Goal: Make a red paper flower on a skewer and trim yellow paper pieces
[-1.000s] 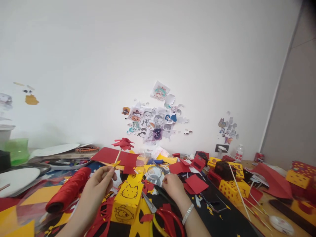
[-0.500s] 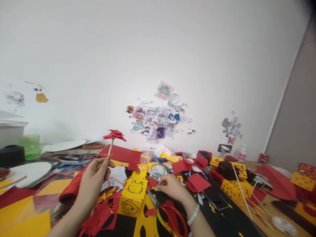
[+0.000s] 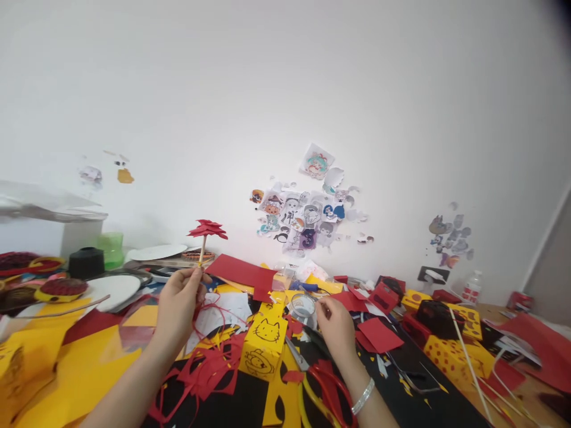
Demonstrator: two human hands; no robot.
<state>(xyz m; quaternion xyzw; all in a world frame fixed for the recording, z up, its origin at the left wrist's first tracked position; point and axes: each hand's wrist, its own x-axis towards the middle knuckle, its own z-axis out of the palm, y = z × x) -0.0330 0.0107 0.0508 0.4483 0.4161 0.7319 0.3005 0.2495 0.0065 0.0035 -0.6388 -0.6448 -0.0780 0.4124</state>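
My left hand [image 3: 182,297] pinches the thin stick of a red paper flower [image 3: 207,229], held upright with the bloom on top. My right hand [image 3: 335,324] is curled with thumb and fingertips together, beside a roll of clear tape [image 3: 302,306]. Whether anything small is between those fingertips I cannot make out. Between the hands stands a yellow paper box [image 3: 264,342] with a cat face drawn on it. Scissors [image 3: 328,389] with red and yellow handles lie below my right hand. Red paper offcuts [image 3: 207,374] spread near my left forearm.
Yellow sheets [image 3: 96,362] cover the left side, with a white plate [image 3: 119,291] behind. Red paper squares [image 3: 380,334], pliers [image 3: 413,377] and spotted yellow boxes [image 3: 459,356] lie to the right. A long stick [image 3: 470,365] leans there. The wall bears paper cutouts [image 3: 307,214].
The view has turned left, so the scene sits further right. The left hand keeps the flower, now more upright. The right hand has lifted slightly, its fingertips now near the tape roll.
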